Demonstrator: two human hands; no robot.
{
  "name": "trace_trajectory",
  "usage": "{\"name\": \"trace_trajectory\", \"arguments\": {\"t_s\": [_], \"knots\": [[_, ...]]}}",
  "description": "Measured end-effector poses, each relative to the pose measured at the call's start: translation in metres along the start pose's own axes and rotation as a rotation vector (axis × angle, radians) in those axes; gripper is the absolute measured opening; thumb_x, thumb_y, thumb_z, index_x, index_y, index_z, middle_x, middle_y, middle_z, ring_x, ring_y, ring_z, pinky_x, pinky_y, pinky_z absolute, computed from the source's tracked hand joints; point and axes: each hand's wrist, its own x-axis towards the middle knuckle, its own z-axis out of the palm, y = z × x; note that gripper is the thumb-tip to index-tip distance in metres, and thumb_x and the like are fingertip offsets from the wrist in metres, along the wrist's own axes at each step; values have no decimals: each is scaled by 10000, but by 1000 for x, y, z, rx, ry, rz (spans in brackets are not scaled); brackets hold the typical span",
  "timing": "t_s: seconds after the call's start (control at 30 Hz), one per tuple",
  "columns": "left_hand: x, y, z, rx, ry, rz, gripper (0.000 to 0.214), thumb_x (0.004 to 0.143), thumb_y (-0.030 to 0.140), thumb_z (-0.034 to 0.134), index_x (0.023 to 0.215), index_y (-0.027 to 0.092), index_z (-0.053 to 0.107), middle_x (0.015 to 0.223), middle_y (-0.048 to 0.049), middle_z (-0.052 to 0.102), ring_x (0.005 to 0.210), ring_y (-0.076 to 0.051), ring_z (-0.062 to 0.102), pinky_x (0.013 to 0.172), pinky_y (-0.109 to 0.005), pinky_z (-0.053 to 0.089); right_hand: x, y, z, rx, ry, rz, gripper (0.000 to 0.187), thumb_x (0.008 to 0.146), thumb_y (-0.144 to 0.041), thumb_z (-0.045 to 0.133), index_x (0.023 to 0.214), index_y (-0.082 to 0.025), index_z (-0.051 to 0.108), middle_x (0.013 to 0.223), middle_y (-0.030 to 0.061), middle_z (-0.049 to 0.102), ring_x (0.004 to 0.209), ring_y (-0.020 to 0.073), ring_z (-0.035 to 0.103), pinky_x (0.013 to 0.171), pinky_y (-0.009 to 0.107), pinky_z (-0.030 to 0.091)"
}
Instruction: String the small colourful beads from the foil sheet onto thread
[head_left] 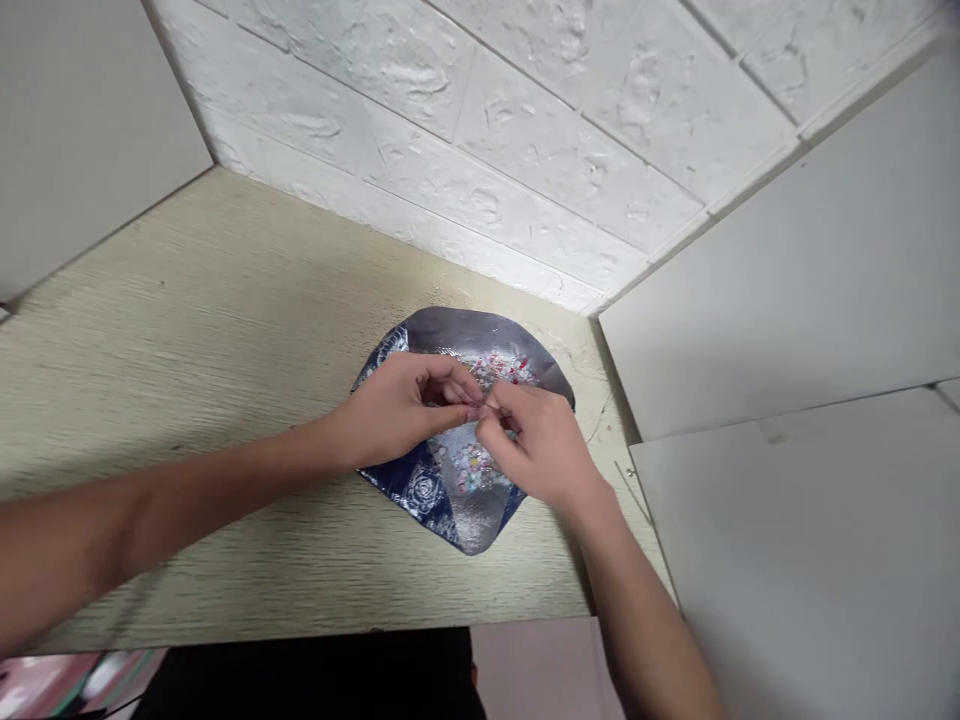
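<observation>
Left hand (401,412) and right hand (532,450) curled, fingertips (476,412) meeting in a pinch; anything held is too small to tell. Beneath them, a creased navy-and-silver rose-print foil sheet (457,330) carries pink and red beads (502,368) on the far side, pastel beads (474,468) on the near. Sheet lies on a wood-grain tabletop (225,300), just short of a white brick-textured wall (480,130).
</observation>
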Motion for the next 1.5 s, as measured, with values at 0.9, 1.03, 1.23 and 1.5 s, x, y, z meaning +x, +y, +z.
{"name": "trace_trajectory", "arguments": {"t_s": [0.9,1.03,1.23,1.5], "knots": [[-1,-3,-10,-48,29,76,165,793,141,704,893,259,762,901,-10,740,816,-101,662,778,-190,533,4,7,-1,59,401,-249,174,779,-174,434,608,-188,460,511,-49,432,493,84,304,538,242,323],[-2,-1,-8,-96,57,50,167,775,127,722,871,259,756,851,10,752,764,-79,678,744,-152,541,4,5,-1,61,411,-275,175,772,-164,443,599,-186,458,504,-54,419,489,82,301,531,241,315],[-2,-2,-9,-97,75,57,173,733,116,755,846,246,743,809,10,731,764,-85,659,722,-163,533,3,6,0,55,398,-271,167,769,-171,452,603,-186,465,513,-52,420,500,86,304,535,243,316],[0,-3,-11,-69,52,109,155,703,108,769,799,228,748,809,-16,685,776,-117,619,699,-219,520,3,5,-1,28,376,-287,181,779,-185,429,603,-191,472,501,-51,419,488,90,306,531,241,317]]}}
